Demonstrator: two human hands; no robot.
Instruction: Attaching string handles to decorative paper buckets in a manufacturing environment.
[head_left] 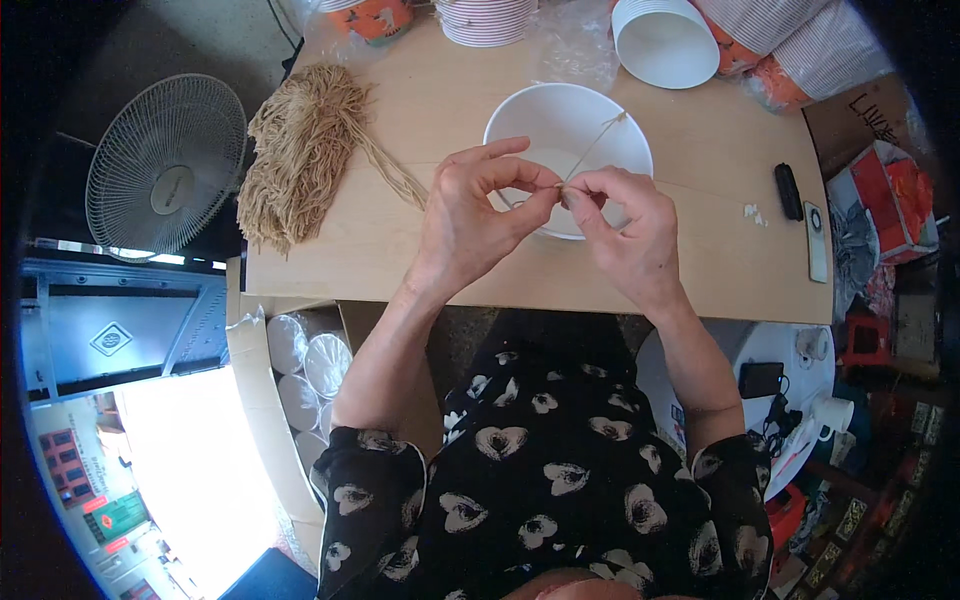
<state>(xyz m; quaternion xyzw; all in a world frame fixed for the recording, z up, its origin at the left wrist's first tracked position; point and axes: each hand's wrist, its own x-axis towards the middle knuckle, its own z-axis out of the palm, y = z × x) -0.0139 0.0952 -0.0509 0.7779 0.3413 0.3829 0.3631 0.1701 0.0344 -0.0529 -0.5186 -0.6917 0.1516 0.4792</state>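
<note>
String [597, 142], thin and tan, runs taut from the pinched fingertips of both hands up across the white bowl [568, 130] to its far rim. The left hand [470, 225] has thumb and forefinger pressed together on the near end of the strand, its other fingers fanned loosely above; the right hand [625, 230] pinches the same strand just beside it, so the two sets of fingertips nearly touch over the near part of the bowl. The bowl sits on a pale wooden table [720, 260], close to the person's edge. To the left of the hands lies a thick bundle of tan cords [300, 150], with a few loose strands trailing toward the left hand. At the far side of the table stand a stack of white bowls [665, 40] on its side and a pile of striped lids [487, 20]. A small black object [788, 190] and a slim white remote [816, 240] lie near the right edge. A grey fan [165, 165] stands on the floor to the left.
</note>
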